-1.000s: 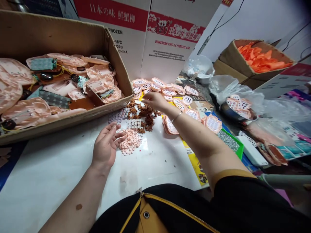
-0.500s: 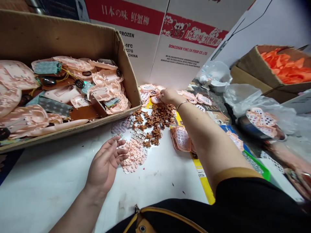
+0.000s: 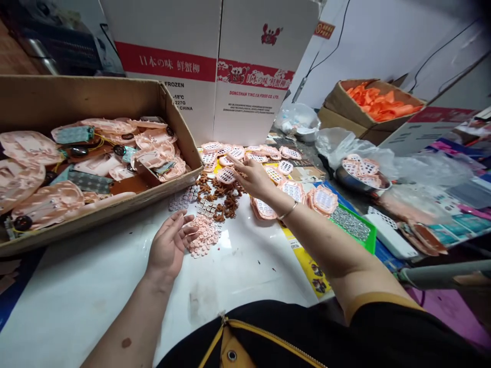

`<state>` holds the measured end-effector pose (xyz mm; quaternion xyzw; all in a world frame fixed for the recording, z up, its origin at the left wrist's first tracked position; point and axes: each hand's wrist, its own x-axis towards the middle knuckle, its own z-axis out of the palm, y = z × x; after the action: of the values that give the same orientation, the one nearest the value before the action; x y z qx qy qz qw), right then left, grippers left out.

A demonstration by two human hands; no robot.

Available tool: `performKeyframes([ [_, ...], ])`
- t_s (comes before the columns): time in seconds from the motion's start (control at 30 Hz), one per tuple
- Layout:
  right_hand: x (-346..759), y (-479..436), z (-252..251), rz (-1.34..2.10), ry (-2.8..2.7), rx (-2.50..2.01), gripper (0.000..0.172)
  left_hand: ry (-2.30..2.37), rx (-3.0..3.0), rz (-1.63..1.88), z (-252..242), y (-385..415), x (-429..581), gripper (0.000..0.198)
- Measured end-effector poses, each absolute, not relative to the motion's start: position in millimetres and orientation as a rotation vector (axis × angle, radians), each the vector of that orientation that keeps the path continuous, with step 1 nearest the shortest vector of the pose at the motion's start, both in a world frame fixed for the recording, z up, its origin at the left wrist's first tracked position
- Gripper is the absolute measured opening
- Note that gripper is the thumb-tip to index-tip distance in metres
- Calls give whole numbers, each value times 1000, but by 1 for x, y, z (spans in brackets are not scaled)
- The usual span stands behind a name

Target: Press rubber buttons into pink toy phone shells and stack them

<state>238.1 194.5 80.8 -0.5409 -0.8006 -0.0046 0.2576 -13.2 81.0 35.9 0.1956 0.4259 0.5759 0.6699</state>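
Observation:
My right hand (image 3: 253, 178) reaches over the table with a pink plastic casing panel (image 3: 225, 175) full of holes pinched in its fingers. Below that panel lies a heap of small brown plastic parts (image 3: 230, 203). My left hand (image 3: 169, 244) is open, palm turned inward and fingers loosely apart, holding nothing. Its fingertips are beside a pile of small pink button-like pieces (image 3: 205, 237). Grey-white square key pieces (image 3: 178, 202) lie just beyond them. Under my right wrist, a stack of pink panels (image 3: 264, 208) with square keys sits on the table.
At left stands a cardboard box (image 3: 184, 138) of pink casings, wires and circuit boards. A tall white carton (image 3: 245, 117) blocks the back. At right are a green tray (image 3: 373, 240) of small metal-looking parts, a metal bowl (image 3: 345, 181) of panels and a box of orange pieces (image 3: 379, 102).
My right hand has drawn back from the row of panels near the carton, bringing one panel over the brown parts. The view has turned right; my left hand stays open near the pink pieces.

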Motion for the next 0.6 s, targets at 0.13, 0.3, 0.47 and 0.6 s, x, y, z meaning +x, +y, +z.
performKeyframes([
  [0.13,229,157,55,524,-1553,-1187,24,949,522,1303,34,80,-11,30],
  [0.3,200,118,23,882,-1269,-979,30,995,626,1308,33,75,-3,41],
  [0.47,169,85,16,103,-1804,-737,46,727,709,1243,31,66,2,62],
  [0.6,163,70,17,-194,-2034,-522,49,528,691,1186,35,61,-3,72],
])
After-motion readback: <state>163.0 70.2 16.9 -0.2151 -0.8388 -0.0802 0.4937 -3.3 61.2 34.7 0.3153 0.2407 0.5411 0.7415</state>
